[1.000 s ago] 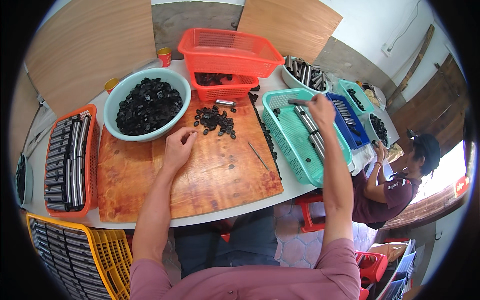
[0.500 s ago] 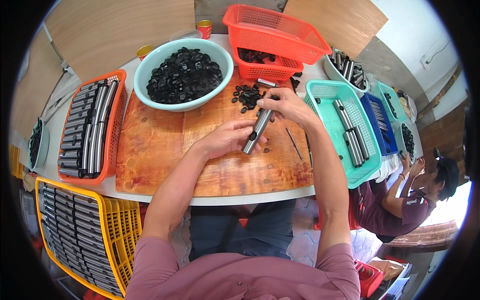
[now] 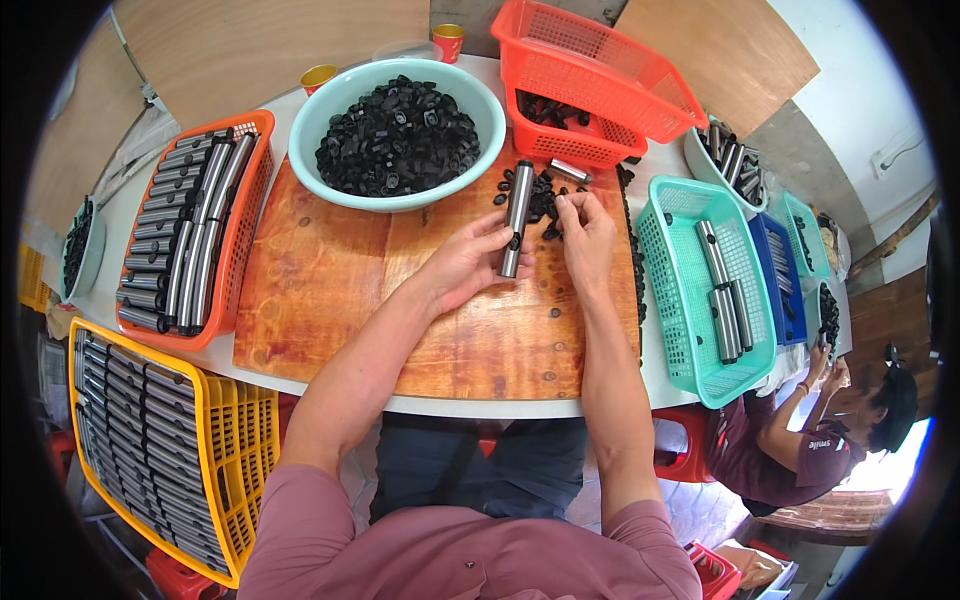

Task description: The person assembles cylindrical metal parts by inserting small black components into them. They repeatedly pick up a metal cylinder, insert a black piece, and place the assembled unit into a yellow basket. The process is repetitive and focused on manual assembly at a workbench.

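Note:
My left hand (image 3: 468,262) is closed around a shiny metal tube (image 3: 519,205) with dark ends and a dark oval spot low on its side. The tube stands nearly upright over the wooden board (image 3: 330,310). Just to its right, my right hand (image 3: 590,240) is pinched at the edge of a small pile of black plastic pieces (image 3: 540,196). Whatever lies between its fingertips is too small to make out. Behind the pile a short metal tube (image 3: 570,170) lies on its side.
A pale green bowl (image 3: 310,165) of black pieces stands behind the board. Metal tubes fill an orange basket (image 3: 258,190) at left and a yellow crate (image 3: 205,440) below it. Red baskets (image 3: 600,70) are stacked behind; a green basket (image 3: 685,350) with tubes sits right, near a co-worker (image 3: 790,440).
My right hand has let go of the tube and moved right, down to the black pieces. The left hand now holds the tube alone, more upright. The whole view has shifted slightly.

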A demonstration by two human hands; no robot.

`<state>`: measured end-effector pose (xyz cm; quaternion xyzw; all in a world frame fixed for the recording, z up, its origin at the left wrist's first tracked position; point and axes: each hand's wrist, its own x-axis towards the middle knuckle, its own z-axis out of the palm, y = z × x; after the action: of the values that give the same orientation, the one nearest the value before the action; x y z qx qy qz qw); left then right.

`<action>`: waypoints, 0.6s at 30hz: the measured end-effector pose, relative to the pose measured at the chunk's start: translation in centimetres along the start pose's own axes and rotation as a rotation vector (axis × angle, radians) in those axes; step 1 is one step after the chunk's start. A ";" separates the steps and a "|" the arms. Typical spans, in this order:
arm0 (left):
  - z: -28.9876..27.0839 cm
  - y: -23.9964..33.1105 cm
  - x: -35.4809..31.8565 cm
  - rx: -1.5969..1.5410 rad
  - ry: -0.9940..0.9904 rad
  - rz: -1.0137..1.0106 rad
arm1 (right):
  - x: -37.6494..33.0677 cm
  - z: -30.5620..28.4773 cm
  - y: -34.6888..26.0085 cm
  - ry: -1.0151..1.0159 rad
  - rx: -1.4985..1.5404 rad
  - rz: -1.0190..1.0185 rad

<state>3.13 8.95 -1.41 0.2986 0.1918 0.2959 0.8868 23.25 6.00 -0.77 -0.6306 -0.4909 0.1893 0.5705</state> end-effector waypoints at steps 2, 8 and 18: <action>-0.2 -0.2 0.2 -0.027 -0.015 -0.007 | -0.3 0.0 1.2 0.023 -0.048 -0.034; -1.3 -0.6 0.7 -0.161 -0.031 0.005 | -0.3 -0.9 0.5 0.128 -0.046 -0.101; -0.7 -0.9 0.9 -0.100 0.050 0.050 | -0.2 -1.9 -0.2 0.067 -0.190 -0.112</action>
<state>3.78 9.25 -2.62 0.2513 0.1913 0.3348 0.8878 24.57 4.79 -0.10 -0.6593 -0.5218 0.0884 0.5341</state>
